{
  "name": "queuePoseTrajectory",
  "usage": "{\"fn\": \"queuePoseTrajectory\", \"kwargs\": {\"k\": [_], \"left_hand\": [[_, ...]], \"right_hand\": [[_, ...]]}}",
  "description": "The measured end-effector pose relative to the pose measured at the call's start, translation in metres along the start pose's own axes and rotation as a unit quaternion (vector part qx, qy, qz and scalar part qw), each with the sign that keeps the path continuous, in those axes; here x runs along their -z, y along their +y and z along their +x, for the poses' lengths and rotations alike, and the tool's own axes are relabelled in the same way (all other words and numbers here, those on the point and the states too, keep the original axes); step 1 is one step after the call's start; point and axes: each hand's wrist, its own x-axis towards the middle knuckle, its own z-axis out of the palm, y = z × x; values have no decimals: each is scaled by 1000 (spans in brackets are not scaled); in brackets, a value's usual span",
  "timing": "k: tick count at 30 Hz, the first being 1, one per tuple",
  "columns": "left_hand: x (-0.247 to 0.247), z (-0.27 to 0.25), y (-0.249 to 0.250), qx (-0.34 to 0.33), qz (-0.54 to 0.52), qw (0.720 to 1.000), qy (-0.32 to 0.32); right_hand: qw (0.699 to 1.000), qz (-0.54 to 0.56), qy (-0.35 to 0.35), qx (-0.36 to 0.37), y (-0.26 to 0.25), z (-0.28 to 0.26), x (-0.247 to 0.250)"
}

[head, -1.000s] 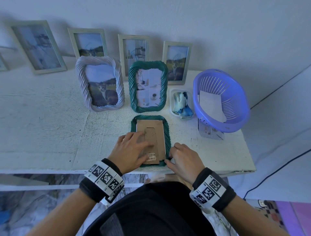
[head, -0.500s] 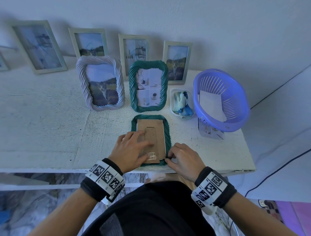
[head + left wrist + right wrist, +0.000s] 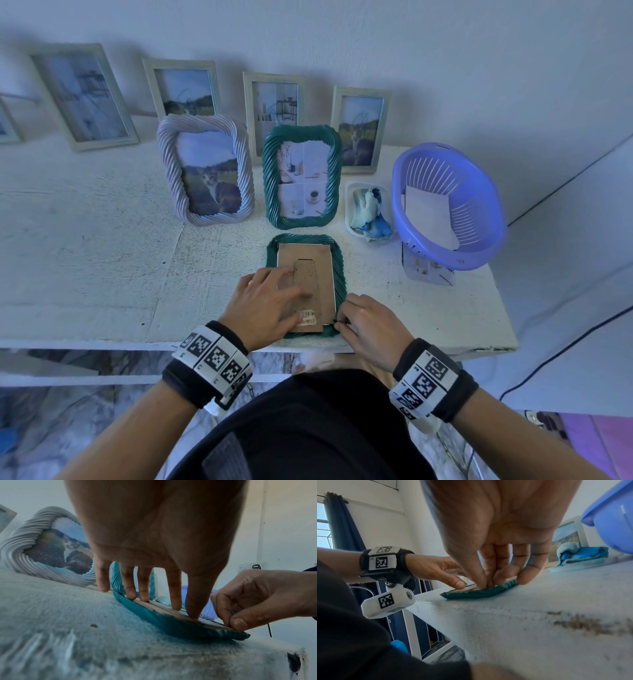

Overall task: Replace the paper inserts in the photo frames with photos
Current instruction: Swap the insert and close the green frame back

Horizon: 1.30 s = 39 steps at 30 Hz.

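A green twisted-rim photo frame (image 3: 339, 274) lies face down near the table's front edge, with its brown backing board (image 3: 317, 260) facing up. My left hand (image 3: 270, 298) lies flat on the board, and its straight fingers (image 3: 175, 599) press it down. My right hand (image 3: 359, 322) is at the frame's near right corner. There its thumb and fingers (image 3: 238, 622) pinch a small dark tab at the rim. In the right wrist view the curled fingers (image 3: 503, 577) sit on the green frame (image 3: 476, 593), and the left hand (image 3: 436, 570) is beyond them.
Behind stand a pale twisted frame with a cat photo (image 3: 205, 171) and a green frame (image 3: 303, 178). Several pale frames lean on the wall. At the right are a lilac basket (image 3: 479, 246) holding white paper (image 3: 428, 212) and a small tray (image 3: 351, 205) with a cloth (image 3: 370, 212). The table edge (image 3: 428, 346) is close.
My right hand has shifted slightly left and its fingers have closed in on the frame's near right corner. The left hand still presses the backing board.
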Motion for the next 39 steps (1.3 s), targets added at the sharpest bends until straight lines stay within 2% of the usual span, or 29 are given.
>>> {"fn": "queuePoseTrajectory", "kwargs": {"k": [4,7,10,12,14,18,24,27,33,39], "left_hand": [[-1,0,-4,-9,-22,1000,-17],[-1,0,-13,-24,-90,995,-42],[1,-4,-25,-23,-183,983,16],[2,-10,-32,-14,-184,980,69],[4,-19,-37,-12,-169,982,83],[1,-36,-42,-22,-150,987,55],[1,-42,-38,-48,-112,991,53],[2,-41,-40,-20,-148,989,6],[1,-45,-50,18,-251,964,-82],[-3,-46,-47,27,-275,957,-91]], "right_hand": [[999,-45,13,7,-1,2,6],[998,-35,36,22,-10,6,9],[997,-44,19,55,-19,12,6],[996,-72,-8,56,-21,15,2],[993,-101,-26,48,-22,17,-2],[993,-104,-22,46,-21,18,-6],[995,-89,-15,43,-21,17,-7],[995,-87,-10,44,-20,18,-7],[996,-83,4,44,-20,18,-9],[996,-78,8,45,-20,18,-9]]}}
